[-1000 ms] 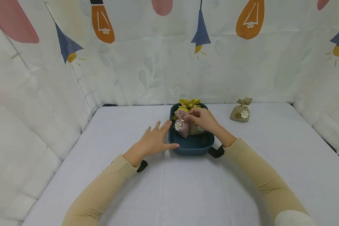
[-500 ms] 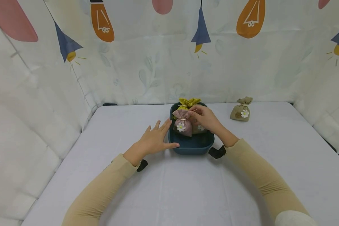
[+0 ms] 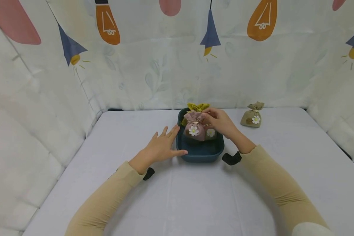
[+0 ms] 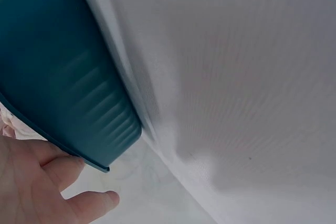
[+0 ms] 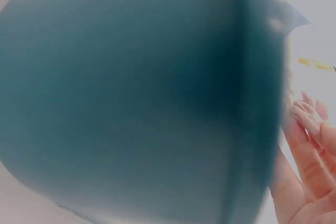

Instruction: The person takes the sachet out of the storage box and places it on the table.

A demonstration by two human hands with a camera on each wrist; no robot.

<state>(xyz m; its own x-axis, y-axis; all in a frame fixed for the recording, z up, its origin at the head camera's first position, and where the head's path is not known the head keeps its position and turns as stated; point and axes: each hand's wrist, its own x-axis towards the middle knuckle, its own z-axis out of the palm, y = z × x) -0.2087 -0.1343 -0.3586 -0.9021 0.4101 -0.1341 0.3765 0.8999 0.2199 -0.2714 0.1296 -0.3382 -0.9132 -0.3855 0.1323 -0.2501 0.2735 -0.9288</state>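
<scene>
A pink drawstring sachet (image 3: 195, 126) with a white flower hangs over the dark teal bin (image 3: 200, 158). My right hand (image 3: 219, 123) pinches the gathered top of this sachet, also visible in the right wrist view (image 5: 310, 113). Behind it, partly hidden, another sachet with a white flower (image 3: 210, 133) and yellow sachets (image 3: 198, 107) sit in the bin. With fingers spread, my left hand (image 3: 159, 146) rests against the bin's left rim. In the left wrist view its fingertips touch the rim of the bin (image 4: 68, 72).
An olive-green sachet (image 3: 251, 115) with a white flower stands at the back right of the white-covered table (image 3: 194, 196). A printed curtain (image 3: 165, 65) hangs behind the table's far edge.
My right hand has moved to the right, carrying the pink sachet with it; the sachet has gone from tilted to more upright. The left hand and bin have stayed in place.
</scene>
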